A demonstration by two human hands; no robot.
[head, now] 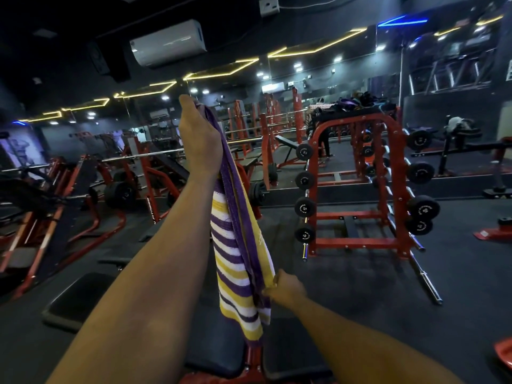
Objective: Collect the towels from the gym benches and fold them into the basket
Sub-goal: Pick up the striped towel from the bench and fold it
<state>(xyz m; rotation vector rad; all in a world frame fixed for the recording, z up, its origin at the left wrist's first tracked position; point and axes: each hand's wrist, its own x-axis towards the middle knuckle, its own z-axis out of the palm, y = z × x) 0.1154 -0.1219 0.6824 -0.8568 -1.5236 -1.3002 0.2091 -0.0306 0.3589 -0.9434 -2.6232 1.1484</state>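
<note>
Bench pad sits nearest, right below me, and the loose tail of the striped towel hangs just above it.

Risk, my call: the layers look uneven. If my lower pinch slips or I pull sideways, the fold skews or the tail drags on the pad, and I'd have to redo it.

My right hand, low and near, has its fingers curled tight, pinching the towel's yellow edge. My left hand is raised farther out, fingers closed over the bunched top, so the towel hangs between both hands.

Beyond, to the right, is a red weight rack. Far right there's a pale bundle on a bench, maybe another towel, too blurred to tell. No basket in view.
</note>
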